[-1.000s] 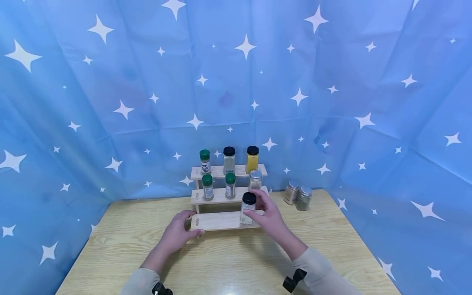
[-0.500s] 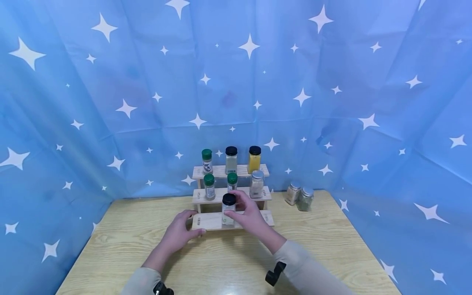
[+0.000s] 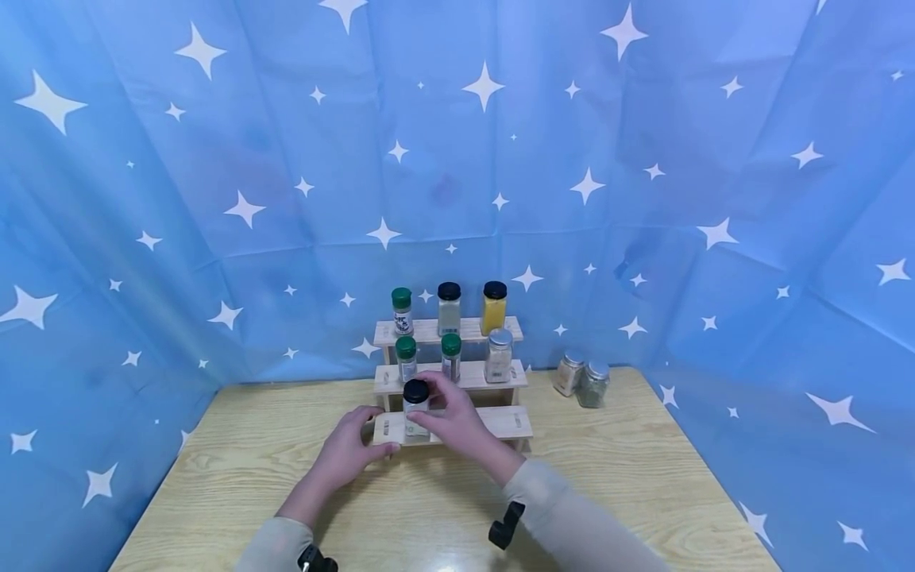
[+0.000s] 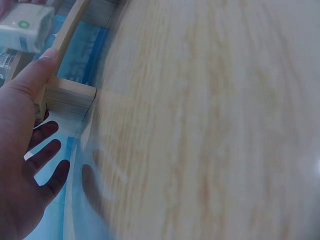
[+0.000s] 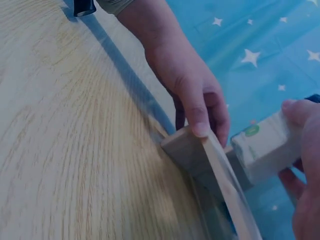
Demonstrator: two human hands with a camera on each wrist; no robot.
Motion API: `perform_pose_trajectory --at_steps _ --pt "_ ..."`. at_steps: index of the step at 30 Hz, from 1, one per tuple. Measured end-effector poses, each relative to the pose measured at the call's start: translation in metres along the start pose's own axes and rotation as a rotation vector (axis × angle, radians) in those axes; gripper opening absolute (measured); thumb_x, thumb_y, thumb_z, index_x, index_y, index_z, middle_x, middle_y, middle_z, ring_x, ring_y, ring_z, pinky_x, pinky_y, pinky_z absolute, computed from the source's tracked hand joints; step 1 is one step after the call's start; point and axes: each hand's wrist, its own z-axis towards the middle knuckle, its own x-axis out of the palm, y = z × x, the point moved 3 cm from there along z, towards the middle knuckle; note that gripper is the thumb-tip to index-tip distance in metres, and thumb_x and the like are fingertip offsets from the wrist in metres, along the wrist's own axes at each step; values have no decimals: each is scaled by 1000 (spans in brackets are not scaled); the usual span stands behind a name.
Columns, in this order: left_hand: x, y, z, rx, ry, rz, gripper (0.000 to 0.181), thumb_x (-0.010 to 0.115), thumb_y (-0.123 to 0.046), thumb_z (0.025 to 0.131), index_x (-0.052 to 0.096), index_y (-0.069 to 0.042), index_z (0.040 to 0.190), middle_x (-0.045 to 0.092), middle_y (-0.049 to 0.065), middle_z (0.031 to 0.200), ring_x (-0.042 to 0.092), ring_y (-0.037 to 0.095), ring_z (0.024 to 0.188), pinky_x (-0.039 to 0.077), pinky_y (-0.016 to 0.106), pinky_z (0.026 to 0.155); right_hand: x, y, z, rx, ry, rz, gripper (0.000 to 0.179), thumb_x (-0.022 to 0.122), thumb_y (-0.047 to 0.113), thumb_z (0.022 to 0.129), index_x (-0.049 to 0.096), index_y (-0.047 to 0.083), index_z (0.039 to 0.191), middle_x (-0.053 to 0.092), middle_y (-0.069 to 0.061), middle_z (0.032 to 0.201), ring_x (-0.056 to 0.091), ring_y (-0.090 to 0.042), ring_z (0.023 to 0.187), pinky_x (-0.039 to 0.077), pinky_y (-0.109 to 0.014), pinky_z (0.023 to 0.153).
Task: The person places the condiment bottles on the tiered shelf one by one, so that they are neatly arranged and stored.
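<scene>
My right hand point(image 3: 457, 421) grips a spice jar point(image 3: 416, 395) with a black lid and pale contents at the left part of the lowest step of a three-step wooden spice rack point(image 3: 486, 419). In the right wrist view the jar point(image 5: 267, 145) is close to the step's surface; I cannot tell whether it touches. My left hand point(image 3: 346, 446) holds the left end of that same step. In the left wrist view its thumb point(image 4: 37, 72) lies on the step's edge, the other fingers spread on the far side.
Two green-lidded jars point(image 3: 451, 357) and a silver-lidded jar point(image 3: 498, 357) stand on the middle step. The top step bears a green-lidded jar point(image 3: 402, 311), a black-lidded jar point(image 3: 449, 308) and a yellow jar point(image 3: 494, 308). Two silver-lidded jars point(image 3: 593, 387) stand on the table point(image 3: 629, 477), right of the rack.
My right hand has carried the black-lidded spice jar leftward along the lowest step, from its right part to its left end. The left hand stays on the rack.
</scene>
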Motion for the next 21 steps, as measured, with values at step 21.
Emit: perform_pose_trajectory --at_steps 21 --pt "0 0 -1 5 -8 -12 75 97 -51 84 67 -18 145 65 7 148 58 36 141 47 66 119 18 -8 2 -75 24 -56 67 86 13 99 53 10 157 67 -3 140 67 -21 125 60 -46 107"
